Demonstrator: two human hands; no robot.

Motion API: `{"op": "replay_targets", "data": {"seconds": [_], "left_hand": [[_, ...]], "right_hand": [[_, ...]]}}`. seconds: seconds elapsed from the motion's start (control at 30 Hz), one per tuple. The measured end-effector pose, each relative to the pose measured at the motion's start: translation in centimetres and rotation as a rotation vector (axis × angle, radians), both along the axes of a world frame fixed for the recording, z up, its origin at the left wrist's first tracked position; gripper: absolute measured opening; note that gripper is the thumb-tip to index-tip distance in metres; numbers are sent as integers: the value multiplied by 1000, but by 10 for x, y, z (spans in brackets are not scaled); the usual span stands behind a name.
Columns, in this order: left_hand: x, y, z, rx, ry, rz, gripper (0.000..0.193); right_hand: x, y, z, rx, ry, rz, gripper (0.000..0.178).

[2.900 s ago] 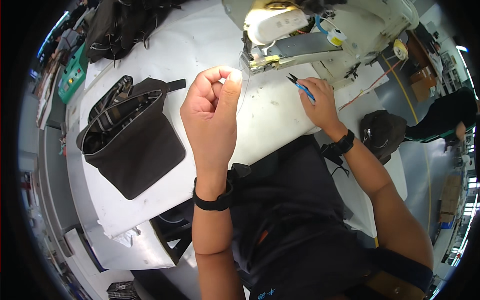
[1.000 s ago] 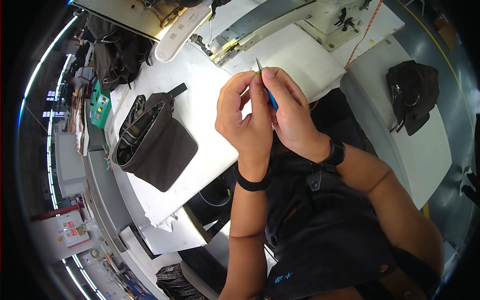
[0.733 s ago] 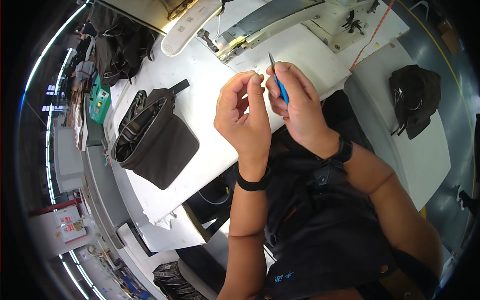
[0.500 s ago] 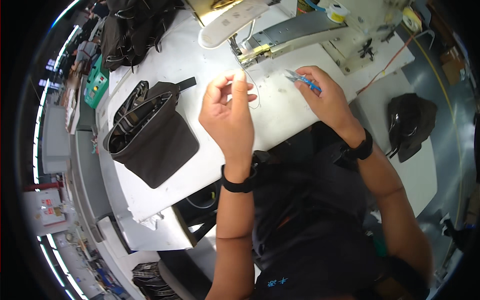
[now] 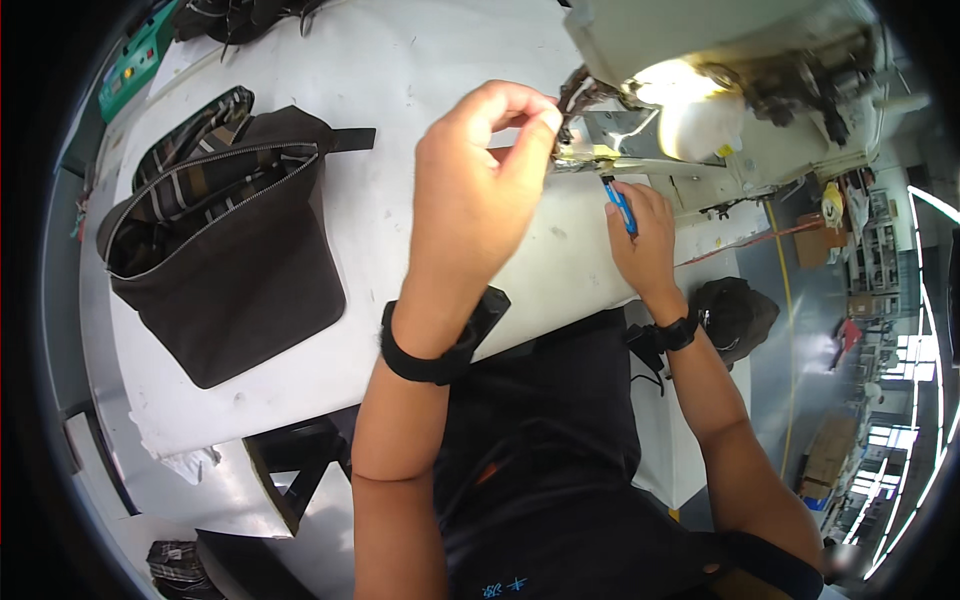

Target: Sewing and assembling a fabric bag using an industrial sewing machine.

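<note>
My left hand (image 5: 475,185) is raised with thumb and forefinger pinched together, close beside the needle end of a sewing machine (image 5: 605,45). Whatever lies between those fingertips is too small to make out. Below the machine's lit head, my right hand (image 5: 648,238) closes round blue-handled thread snips (image 5: 621,208), their tip pointing toward the machine's arm. To the left on the white table (image 5: 390,235) lies a dark brown zippered bag (image 5: 245,275), its mouth gaping over a plaid lining. Neither hand touches the bag.
More dark bags (image 5: 225,18) lie at the table's far left, near a green box with buttons (image 5: 138,65). Another dark bag (image 5: 738,318) sits beyond my right forearm. A red cord (image 5: 735,246) runs off to the right of the machine.
My view has swung toward the right and closer to the machine. My left hand has gone up to the needle area, its fingertips now pinched. The snips in my right hand now point up beneath the machine's head.
</note>
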State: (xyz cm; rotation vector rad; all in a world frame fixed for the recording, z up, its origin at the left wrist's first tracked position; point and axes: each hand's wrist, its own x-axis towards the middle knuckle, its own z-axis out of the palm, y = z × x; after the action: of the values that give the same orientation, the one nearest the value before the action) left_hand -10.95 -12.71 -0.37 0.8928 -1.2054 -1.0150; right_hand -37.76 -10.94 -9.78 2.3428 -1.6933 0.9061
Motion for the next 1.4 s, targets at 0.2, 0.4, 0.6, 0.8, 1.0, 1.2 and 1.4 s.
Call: {"op": "replay_targets", "data": {"seconds": [0.2, 0.4, 0.6, 0.8, 1.0, 1.2, 1.4], "left_hand": [[-7, 5, -6, -71, -62, 107, 10], [-11, 1, -11, -139, -75, 173, 7], [-13, 1, -13, -159, -95, 208, 6], [-13, 0, -14, -182, -97, 225, 5], [-14, -1, -14, -213, -114, 235, 4], [-15, -1, -15, -236, -125, 250, 4], [-16, 0, -15, -255, -136, 272, 4]], "right_hand": [[3, -2, -1, -10, 39, 18, 31], [3, -2, -1, 5, 78, 7, 31], [4, -2, -1, 1, 104, 8, 31], [4, -1, -1, 3, 104, 9, 31], [3, -1, 0, -3, 120, 22, 31], [5, 0, 0, -5, 107, 10, 31], [5, 0, 0, 4, 108, -9, 31]]}}
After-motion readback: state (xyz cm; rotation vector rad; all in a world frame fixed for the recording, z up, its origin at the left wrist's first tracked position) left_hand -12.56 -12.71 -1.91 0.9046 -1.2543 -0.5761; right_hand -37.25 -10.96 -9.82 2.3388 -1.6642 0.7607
